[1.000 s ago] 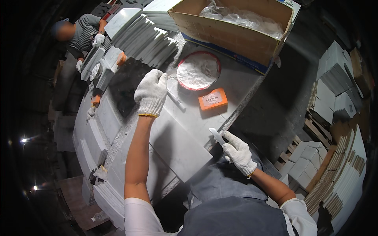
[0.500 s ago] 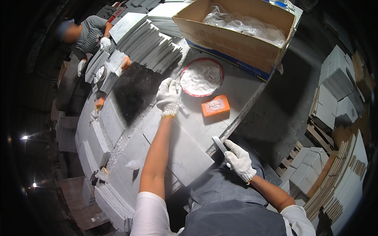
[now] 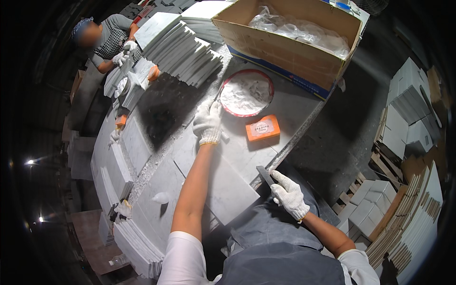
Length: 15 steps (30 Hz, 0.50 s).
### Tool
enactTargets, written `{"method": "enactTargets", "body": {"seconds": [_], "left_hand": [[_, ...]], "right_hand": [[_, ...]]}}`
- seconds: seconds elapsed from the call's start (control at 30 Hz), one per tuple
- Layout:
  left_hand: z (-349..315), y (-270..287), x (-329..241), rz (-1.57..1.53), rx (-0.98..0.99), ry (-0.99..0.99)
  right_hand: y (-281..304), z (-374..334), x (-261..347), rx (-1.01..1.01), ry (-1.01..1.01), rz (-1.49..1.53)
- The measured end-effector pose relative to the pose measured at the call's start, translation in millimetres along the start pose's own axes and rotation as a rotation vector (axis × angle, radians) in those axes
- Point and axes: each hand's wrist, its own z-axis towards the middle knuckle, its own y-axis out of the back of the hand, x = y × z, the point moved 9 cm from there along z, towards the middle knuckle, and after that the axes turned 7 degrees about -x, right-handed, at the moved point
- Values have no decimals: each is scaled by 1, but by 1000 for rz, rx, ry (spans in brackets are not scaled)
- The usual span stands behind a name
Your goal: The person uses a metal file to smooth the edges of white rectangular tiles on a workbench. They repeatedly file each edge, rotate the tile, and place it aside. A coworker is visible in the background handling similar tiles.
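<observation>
My left hand [image 3: 208,122], in a white knit glove, is closed at the left edge of a round red-rimmed bowl [image 3: 271,90] of white powder or paste [image 3: 244,95]. A thin dark edge shows beyond its fingers; what they grip is mostly hidden. A short white stick [image 3: 224,137] shows beside the wrist. In my gloved right hand [image 3: 289,194], a flat grey bar [image 3: 265,175] is held over the table's near edge. A pale marble tile [image 3: 230,192] lies partly under my left forearm. An orange block [image 3: 262,128] with a label sits near the bowl.
A cardboard box [image 3: 285,45] with clear plastic stands at the back right. Marble tiles [image 3: 183,52] are stacked at the back left, near a co-worker [image 3: 114,42]. A white bottle [image 3: 160,198] lies on the left. Cartons and panels [image 3: 413,218] fill the right side.
My left hand has drawn back slightly from the bowl's edge. The bar in my right hand has turned, its pale face now dark grey. The co-worker's hands have come together.
</observation>
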Motion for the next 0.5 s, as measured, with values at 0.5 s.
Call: {"method": "enactTargets", "body": {"seconds": [0.5], "left_hand": [[-11, 9, -45, 373, -15, -336]], "right_hand": [[-6, -3, 3, 44, -60, -108]]}}
